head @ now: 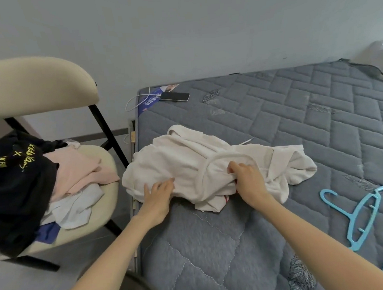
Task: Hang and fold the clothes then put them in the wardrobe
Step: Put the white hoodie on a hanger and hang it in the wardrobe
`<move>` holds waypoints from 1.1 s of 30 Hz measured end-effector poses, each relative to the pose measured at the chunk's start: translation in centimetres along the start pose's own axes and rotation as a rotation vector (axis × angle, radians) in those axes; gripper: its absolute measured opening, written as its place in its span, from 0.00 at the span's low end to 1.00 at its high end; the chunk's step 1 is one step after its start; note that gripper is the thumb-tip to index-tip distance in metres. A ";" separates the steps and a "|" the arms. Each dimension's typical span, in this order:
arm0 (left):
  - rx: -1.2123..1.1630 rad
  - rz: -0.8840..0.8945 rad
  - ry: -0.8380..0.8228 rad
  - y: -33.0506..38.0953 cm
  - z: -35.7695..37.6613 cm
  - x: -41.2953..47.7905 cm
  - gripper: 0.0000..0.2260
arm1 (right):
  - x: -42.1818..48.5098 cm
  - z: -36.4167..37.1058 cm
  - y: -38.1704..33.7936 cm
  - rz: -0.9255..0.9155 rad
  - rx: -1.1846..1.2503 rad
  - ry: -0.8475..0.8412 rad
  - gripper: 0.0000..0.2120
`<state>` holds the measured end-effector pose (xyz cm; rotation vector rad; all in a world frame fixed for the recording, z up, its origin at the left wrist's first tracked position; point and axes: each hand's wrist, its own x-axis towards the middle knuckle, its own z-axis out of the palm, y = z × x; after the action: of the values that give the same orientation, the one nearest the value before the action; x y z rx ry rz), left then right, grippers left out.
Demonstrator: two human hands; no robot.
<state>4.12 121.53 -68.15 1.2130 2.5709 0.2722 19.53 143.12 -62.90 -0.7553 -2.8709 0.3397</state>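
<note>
A crumpled white garment (187, 160) lies on the grey quilted mattress (296, 116), near its left edge. My left hand (159, 191) rests on the garment's lower left part with its fingers fairly straight. My right hand (246, 179) grips a bunch of the white cloth just below the rounded collar band, fingers curled into the fabric. A pile of other clothes lies on the chair seat at the left: a black garment with yellow lettering (15, 178), a pink garment (78, 172) and a pale bluish-white garment (75, 208).
The beige chair (36, 84) with black legs stands left of the bed. Light blue hangers (370, 221) lie on the mattress at the right. A phone (174, 96) with a white cable (136, 103) sits at the mattress's far left corner. A grey wall stands behind.
</note>
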 end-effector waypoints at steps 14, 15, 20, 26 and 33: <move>-0.487 -0.008 -0.641 5.3 -7.7 -1.0 0.06 | -1.9 -5.0 1.4 0.253 -0.495 -0.849 0.17; -0.394 -0.014 -0.741 5.4 -7.0 -1.2 0.08 | -2.6 -4.6 1.6 0.241 -0.537 -0.966 0.18; -0.108 0.072 -0.495 5.2 -5.3 -0.8 0.17 | -2.9 -4.6 1.7 0.170 -0.306 -1.144 0.24; -0.188 0.085 -0.046 4.7 -6.1 0.9 0.07 | -1.3 -4.0 2.0 0.149 -0.191 -0.817 0.32; -0.345 0.218 -0.010 5.5 -5.4 2.7 0.07 | -2.6 -0.8 4.1 0.142 -0.150 -0.814 0.16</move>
<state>4.68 126.82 -61.94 1.3498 2.2579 0.7206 23.85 145.48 -63.43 -1.0434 -3.6356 0.5614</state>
